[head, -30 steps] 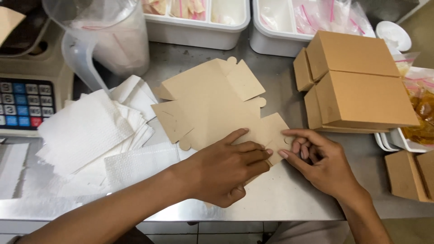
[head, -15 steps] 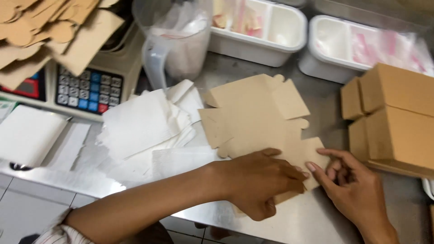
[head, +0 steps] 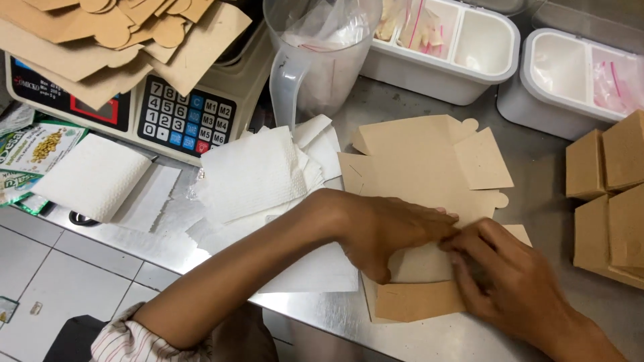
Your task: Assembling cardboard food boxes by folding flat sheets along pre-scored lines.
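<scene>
1. A flat, die-cut brown cardboard box blank [head: 416,174] is laid unfolded on the steel tabletop [head: 537,181], near its front edge and roughly midway along it.
2. The left hand [head: 386,231] is pressed palm-down on the lower part of the blank, fingers stretched toward the right; nothing is gripped, the card is only held flat.
3. The right hand [head: 503,275] is set against the blank just beside the left hand, their fingertips touching; its fingers are curled over a flap at the blank's front part. Whether the flap is pinched cannot be told.
4. A folded strip of the same card [head: 416,302] is seen below the two hands, at the tabletop's front edge.
5. White paper sheets [head: 251,174] are spread in a loose pile left of the blank, partly under the left forearm.
6. A weighing scale with a keypad [head: 181,117] stands toward the back left corner, with a heap of further flat cardboard blanks [head: 100,40] resting on top of it.
7. A clear plastic jug [head: 315,60] lined with a plastic bag stands behind the paper sheets, near the back edge.
8. Two white divided containers [head: 463,67] [head: 563,80] are placed along the back edge, holding small plastic bags.
9. Assembled brown boxes [head: 610,194] are stacked at the right edge, well apart from the left hand and near the right one.
</scene>
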